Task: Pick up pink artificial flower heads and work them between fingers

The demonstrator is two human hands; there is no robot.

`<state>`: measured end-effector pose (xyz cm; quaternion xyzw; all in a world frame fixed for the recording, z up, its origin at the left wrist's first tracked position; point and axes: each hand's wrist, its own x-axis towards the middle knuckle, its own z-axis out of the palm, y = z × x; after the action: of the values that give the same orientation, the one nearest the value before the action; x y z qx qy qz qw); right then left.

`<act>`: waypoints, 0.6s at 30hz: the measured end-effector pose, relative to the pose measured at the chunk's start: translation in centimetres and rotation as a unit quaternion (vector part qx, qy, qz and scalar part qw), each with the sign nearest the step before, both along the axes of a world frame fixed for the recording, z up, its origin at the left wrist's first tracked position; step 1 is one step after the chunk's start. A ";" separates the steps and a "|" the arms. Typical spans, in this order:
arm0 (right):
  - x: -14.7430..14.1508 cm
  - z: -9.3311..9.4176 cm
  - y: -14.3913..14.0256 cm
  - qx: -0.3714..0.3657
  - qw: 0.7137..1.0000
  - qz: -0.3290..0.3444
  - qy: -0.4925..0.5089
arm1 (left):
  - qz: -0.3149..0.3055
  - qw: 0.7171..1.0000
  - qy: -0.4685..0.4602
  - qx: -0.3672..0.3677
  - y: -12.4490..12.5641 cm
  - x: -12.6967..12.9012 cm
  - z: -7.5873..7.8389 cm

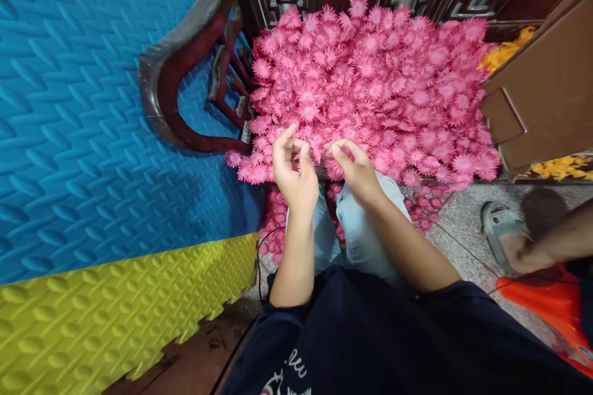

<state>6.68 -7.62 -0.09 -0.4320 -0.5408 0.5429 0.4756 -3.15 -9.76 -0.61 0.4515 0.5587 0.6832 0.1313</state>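
Now: Two Hands Working at the Pink Flowers

Largest, a blue foam mat [92, 92] is covering the left side. A heap of pink flowers [370, 80] is lying far from the person, in the middle. At its near edge the left hand [293, 170] and the right hand [354, 170] are each pinching a flower, fingers pressed together.

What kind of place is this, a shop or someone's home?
Probably a home used for handcraft piecework. A large heap of pink artificial flowers lies on carved dark wooden furniture, with foam play mats beside it and a cardboard box holding yellow flowers.
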 end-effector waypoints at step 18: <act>-0.1 0.6 0.0 -0.126 0.985 0.014 0.119 | -0.124 0.980 -0.155 0.023 -0.4 -0.3 -0.2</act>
<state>6.55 -7.64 0.56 -0.4135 -0.4136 0.6609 0.4703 -3.40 -10.17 -0.83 0.4090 0.4555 0.7360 0.2889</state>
